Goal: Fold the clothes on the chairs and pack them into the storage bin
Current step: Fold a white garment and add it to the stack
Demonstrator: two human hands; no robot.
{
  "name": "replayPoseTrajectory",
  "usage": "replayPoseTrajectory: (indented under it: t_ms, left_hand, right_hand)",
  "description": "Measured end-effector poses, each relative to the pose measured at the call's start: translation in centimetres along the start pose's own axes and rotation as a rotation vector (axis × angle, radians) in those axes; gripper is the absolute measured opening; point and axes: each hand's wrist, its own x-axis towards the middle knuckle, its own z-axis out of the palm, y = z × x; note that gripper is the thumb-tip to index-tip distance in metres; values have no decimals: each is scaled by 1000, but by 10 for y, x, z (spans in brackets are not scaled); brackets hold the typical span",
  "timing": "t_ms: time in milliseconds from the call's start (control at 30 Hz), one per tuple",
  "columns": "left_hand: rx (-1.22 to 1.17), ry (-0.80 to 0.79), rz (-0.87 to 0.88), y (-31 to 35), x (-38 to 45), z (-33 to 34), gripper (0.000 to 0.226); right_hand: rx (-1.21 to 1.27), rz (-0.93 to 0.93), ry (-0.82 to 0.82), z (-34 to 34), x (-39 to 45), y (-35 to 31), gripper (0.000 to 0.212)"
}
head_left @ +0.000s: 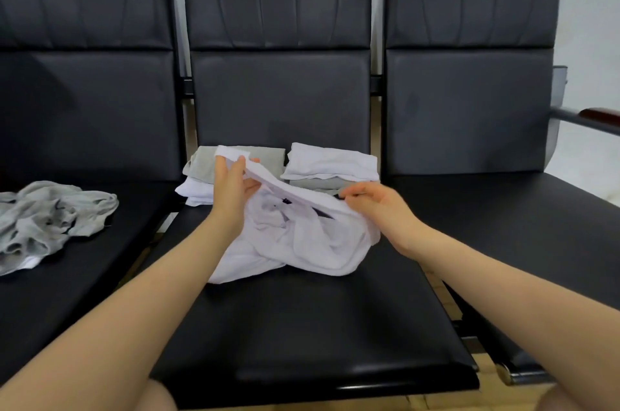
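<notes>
A crumpled white garment (302, 239) lies on the middle chair's seat (302, 316). My left hand (231, 189) grips its upper edge, lifted off the seat. At the same edge further right, my right hand (379, 206) pinches the cloth. Behind the garment stand two folded stacks: a grey-on-white stack (204, 172) at the left and a white-on-grey stack (330, 164) at the right. A rumpled grey garment (50, 219) lies unfolded on the left chair's seat. No storage bin is in view.
Three black padded chairs stand joined in a row against a pale wall. The right chair's seat (496, 209) holds nothing. A metal armrest with a wooden cap (593, 117) juts out at the far right.
</notes>
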Motion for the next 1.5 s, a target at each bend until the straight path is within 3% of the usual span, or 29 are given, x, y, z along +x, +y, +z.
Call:
replayPoseTrajectory:
  t_ms: [67, 133, 167, 233, 333, 433, 533, 600, 700, 767, 900, 967, 1033, 1133, 1233, 1300, 1367, 1400, 1467, 1500]
  left_hand:
    - [-129, 1, -40, 14, -2, -5, 24]
    - [-99, 55, -84, 23, -4, -10, 33]
    - [-28, 69, -99, 25, -4, -13, 28]
    - [180, 38, -120, 25, -7, -22, 11]
    - [493, -67, -187, 19, -17, -41, 14]
    - [711, -91, -250, 10, -26, -61, 17]
    - [800, -112, -308, -2, -34, -86, 15]
    - [829, -147, -364, -8, -39, -100, 16]
    - [946, -131, -394, -6, -46, -111, 14]
    - [807, -97, -441, 1, -46, -111, 18]
    - [257, -26, -452, 22, -40, -110, 27]
    - [28, 36, -423, 33, -34, -111, 26]
    - [-11, 37, -372, 43, -31, -106, 27]
    - [81, 35, -231, 49, -32, -90, 28]
    - [-118, -34, -169, 53, -41, -75, 17]
    - [-226, 31, -202, 48, -36, -78, 18]
    - [49, 39, -143, 48, -38, -71, 11]
    - [32, 27, -134, 45, -37, -72, 8]
    - [-247, -36, -185, 49, -41, -65, 19]
    - [-219, -6, -168, 49, -42, -64, 25]
  right_hand:
    - [-79, 105, -261, 10, -6, 9, 14]
    - [-205, 167, -521, 20, -15, 15, 13]
    - [-243, 160, -566, 25, -16, 16, 12]
    - [-219, 114, -469, 34, -15, 16, 12]
    - [-173, 56, -180, 42, -1, 20, 10]
    - [-371, -53, -21, 48, 16, 30, 12]
    - [-556, -88, -77, 57, 31, 35, 32]
    - [-685, -85, -163, 64, 40, 37, 21]
    - [-630, -82, -185, 73, 50, 37, 30]
    - [-435, -26, -106, 73, 52, 25, 32]
    - [192, 226, 66, 62, 55, -7, 19]
    - [549, 274, -20, 48, 54, -16, 20]
    - [737, 277, -80, 34, 49, -22, 20]
    - [761, 258, -44, 21, 44, -23, 9]
    - [652, 268, 29, 12, 43, -19, 32]
    - [599, 282, 111, 7, 42, -17, 53]
    - [582, 281, 154, 0, 41, -13, 62]
    - [598, 279, 147, -2, 40, -12, 57]
    - [571, 211, 126, -7, 34, -14, 32]
    - [524, 156, 122, -10, 31, -15, 23]
